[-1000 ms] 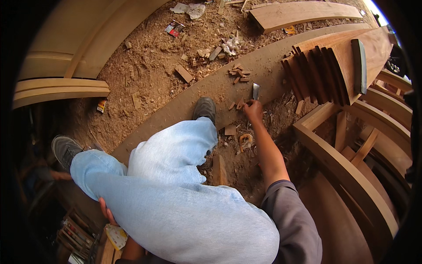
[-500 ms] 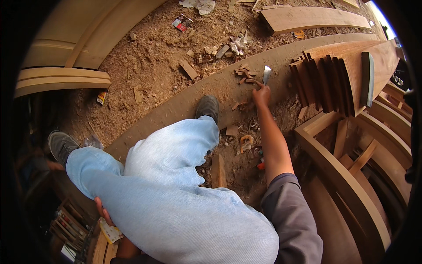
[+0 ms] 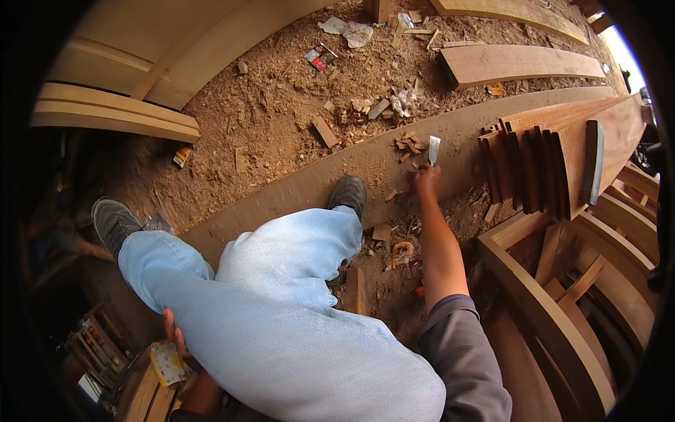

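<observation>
Clearly, the right hand (image 3: 427, 181) has its fingers closed around the lower end of a metal blade (image 3: 434, 149), which points away from the person above the board (image 3: 464, 137). Just left of the blade, small wood chips (image 3: 403, 145) lie heaped on the board.

The left hand (image 3: 176, 334) rests against the jeans (image 3: 281, 316), fingers close together; its palm is hidden, so whether it grips anything cannot be told. Just below it a yellow-and-white packet (image 3: 167, 363) lies on some slats (image 3: 144, 394) — its contents do not show. Farther left, a dim rack (image 3: 98, 348) holds narrow pieces, too dark to name.

A red-and-black packet (image 3: 320, 56) lies on the floor (image 3: 267, 112) among shavings, its inside unseen too. Stacked panels (image 3: 534, 169) stand to the right, beyond a wooden frame (image 3: 541, 302).
</observation>
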Motion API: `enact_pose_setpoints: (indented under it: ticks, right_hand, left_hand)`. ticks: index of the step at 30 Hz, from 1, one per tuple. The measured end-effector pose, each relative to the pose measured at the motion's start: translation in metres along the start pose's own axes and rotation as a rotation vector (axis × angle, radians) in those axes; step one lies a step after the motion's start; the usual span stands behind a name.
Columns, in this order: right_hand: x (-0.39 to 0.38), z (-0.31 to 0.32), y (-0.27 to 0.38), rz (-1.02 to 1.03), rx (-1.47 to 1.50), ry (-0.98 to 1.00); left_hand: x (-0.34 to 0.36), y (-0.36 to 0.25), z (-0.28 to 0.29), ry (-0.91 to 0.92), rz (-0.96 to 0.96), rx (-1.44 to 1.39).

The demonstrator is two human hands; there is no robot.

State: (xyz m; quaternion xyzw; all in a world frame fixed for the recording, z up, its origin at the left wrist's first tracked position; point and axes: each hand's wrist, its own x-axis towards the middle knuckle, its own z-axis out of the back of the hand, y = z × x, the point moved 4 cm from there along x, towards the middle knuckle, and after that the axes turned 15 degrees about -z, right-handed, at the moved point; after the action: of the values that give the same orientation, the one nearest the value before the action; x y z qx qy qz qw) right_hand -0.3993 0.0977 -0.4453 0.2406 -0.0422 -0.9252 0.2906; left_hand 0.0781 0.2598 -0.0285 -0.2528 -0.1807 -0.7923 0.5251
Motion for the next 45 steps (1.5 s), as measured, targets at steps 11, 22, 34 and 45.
enact_pose_setpoints:
  ticks: [11, 22, 34, 45]
  right_hand:
    - [-0.066, 0.177, -0.013, 0.243, 0.173, -0.040]
    - [-0.216, 0.469, 0.054, 0.600, 0.229, -0.277]
    - [-0.287, 0.493, 0.144, 0.453, 0.107, -0.098]
    - [-0.251, 0.430, 0.144, 0.613, -0.283, 0.025]
  left_hand:
    - [0.031, -0.046, -0.030, -0.206, -0.115, -0.539]
    - [0.169, -0.098, 0.002, -0.013, -0.155, -1.110]
    - [0.329, -0.206, -0.094, 0.556, 0.289, -1.693]
    - [0.251, -0.184, -0.169, 0.790, 0.185, -1.661]
